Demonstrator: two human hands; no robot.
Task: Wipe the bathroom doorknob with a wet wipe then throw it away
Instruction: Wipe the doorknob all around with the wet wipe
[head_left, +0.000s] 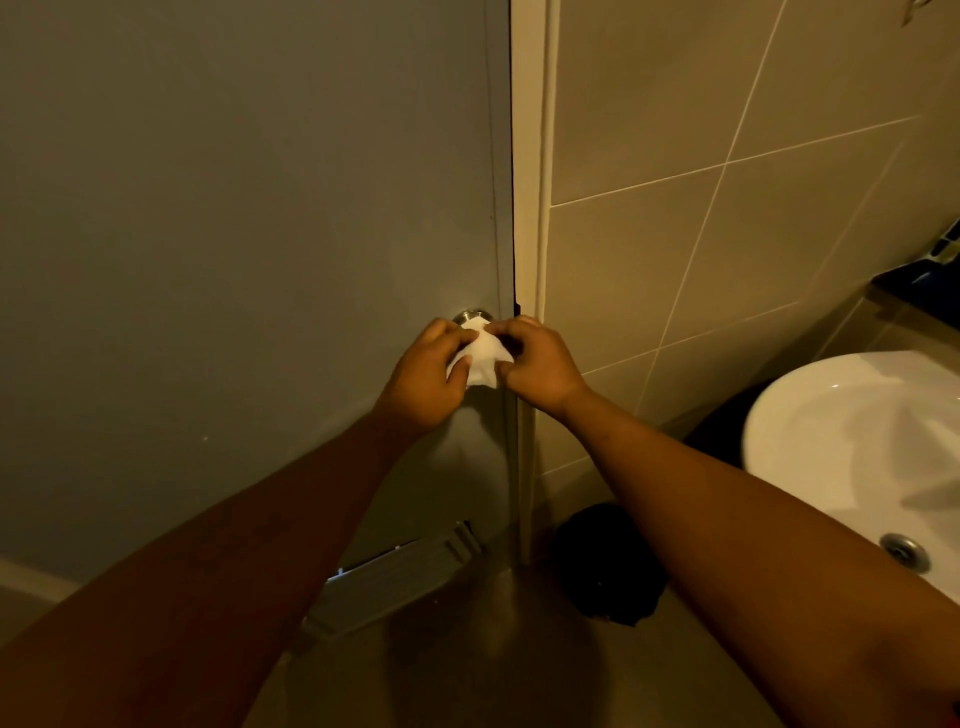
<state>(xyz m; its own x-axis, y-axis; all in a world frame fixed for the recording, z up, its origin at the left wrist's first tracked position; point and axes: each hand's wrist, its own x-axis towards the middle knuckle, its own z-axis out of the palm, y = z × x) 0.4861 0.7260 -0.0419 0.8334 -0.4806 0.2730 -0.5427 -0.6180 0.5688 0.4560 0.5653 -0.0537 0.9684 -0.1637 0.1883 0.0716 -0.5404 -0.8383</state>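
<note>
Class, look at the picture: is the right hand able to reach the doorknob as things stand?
Probably yes. The right hand is already at the doorknob, pinching the wipe draped over it together with the left hand. Only the wipe lies between fingers and knob.

Two bare forearms are seen, no sleeves reaching the wrists. Left hand (423, 376) and right hand (537, 364) are ungloved; no rings or watch are visible.

The floor (519, 675) spreads below both hands. A dark bundle (608, 564) lies on it, under the right forearm, beside the door frame (525, 493).
</note>
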